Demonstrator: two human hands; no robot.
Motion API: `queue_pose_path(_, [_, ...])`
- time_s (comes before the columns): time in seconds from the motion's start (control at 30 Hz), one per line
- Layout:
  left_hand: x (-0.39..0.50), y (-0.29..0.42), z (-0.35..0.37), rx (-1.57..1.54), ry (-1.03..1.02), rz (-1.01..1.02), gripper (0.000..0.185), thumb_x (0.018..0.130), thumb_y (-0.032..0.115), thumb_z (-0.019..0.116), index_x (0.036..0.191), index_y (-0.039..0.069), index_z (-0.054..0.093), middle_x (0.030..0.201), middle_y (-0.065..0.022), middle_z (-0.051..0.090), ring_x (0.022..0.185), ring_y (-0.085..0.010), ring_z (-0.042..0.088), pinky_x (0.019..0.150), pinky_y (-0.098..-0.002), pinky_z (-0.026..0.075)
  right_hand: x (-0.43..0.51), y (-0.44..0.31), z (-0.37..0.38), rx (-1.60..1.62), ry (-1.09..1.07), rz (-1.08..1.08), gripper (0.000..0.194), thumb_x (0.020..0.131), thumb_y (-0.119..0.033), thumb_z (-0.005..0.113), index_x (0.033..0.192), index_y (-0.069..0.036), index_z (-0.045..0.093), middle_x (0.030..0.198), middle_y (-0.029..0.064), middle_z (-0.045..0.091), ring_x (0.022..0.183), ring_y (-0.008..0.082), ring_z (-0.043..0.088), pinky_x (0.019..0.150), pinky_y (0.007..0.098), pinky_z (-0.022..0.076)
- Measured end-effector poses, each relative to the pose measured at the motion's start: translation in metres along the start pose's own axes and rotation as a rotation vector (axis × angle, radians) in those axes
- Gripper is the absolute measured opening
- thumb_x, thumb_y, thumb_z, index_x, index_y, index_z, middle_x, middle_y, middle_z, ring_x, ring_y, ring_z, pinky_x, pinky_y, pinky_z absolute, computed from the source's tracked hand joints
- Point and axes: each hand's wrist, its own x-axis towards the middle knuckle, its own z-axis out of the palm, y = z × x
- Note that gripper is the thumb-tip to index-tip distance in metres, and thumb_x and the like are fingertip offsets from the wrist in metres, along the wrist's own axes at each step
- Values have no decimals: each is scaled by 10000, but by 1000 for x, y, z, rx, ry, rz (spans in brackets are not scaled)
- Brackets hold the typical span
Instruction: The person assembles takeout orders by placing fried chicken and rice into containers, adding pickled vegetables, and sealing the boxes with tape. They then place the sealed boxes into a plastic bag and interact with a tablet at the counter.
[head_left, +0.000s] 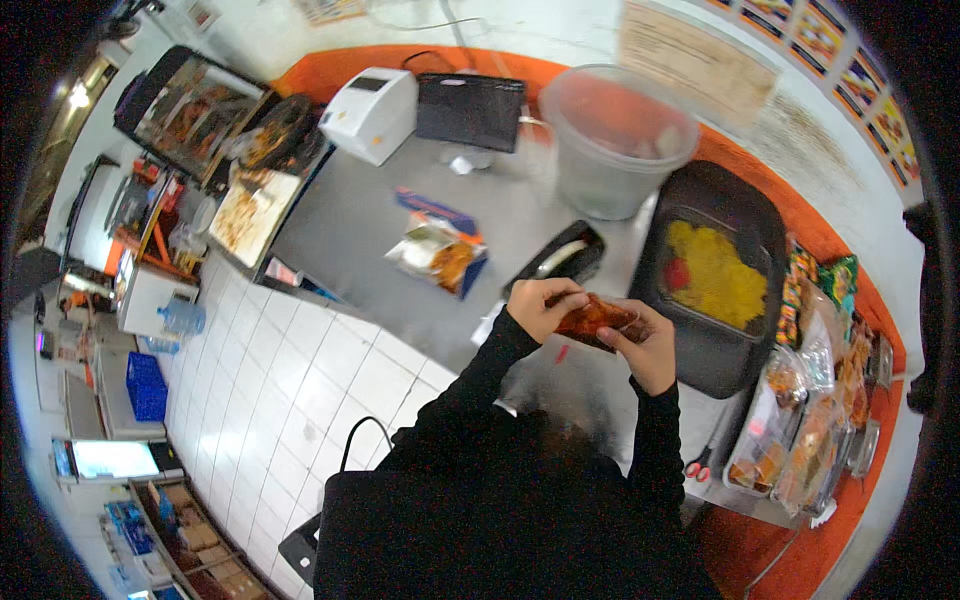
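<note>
Both my hands grip a small clear plastic packet with reddish-brown contents (592, 321), held level above the grey counter. Thumb and fingers of my left hand (546, 306) pinch its left end. My right hand (649, 345) holds the other end, its thumb across the front. Just beyond my left hand lies a black tray (562, 253) with a pale utensil in it. Farther left, an opened takeaway box (442, 255) holds orange-brown food and something pale in wrapping. To my right stands a large black tub (709, 277) with yellow food and a red item inside.
A lidded plastic bucket (611, 142), a dark screen (470, 112) and a white label printer (373, 112) stand along the wall. Red-handled scissors (698, 466) lie near trays of bagged food (765, 442) at right. A cutting board (255, 214) with scraps is at far left.
</note>
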Motion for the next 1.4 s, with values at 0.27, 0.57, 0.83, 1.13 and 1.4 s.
queue_pose_path(0.27, [-65,-124,-145,148,355,26,218,748,131,627,951,64,584,842,-70,619,741,-178,596,643,-274,478,74,44,179,-552,95,-359,73,703,-62,608,766,-39,578,746,120,606,671,266,594,587,304,451])
queue_pose_path(0.57, [-112,-209,-226,44,271,-306,198,803,176,598,962,59,584,878,-51,635,797,-121,595,666,-251,472,194,116,256,-1259,14,-113,135,760,-105,518,844,-84,622,831,129,616,749,269,605,646,366,484])
queue_pose_path(0.83, [-130,-267,-275,-69,510,-319,165,805,195,603,910,68,604,794,-20,618,687,-77,557,575,-211,437,36,142,122,-26,827,-228,173,844,-90,503,945,28,580,834,86,600,714,135,569,631,236,451])
queue_pose_path(1.13, [-58,-221,-252,-287,522,-131,185,834,188,563,933,31,566,811,-58,604,699,-115,566,596,-229,463,-40,194,-70,954,1218,336,1038,510,-589,736,1254,-87,215,1022,124,349,695,224,444,575,341,445])
queue_pose_path(1.4, [-14,-145,-170,-387,366,35,151,844,126,536,934,6,556,798,-72,602,694,-118,567,595,-230,466,-22,87,-42,736,1140,-218,290,745,-251,667,757,-101,419,610,-14,394,460,84,372,404,224,291])
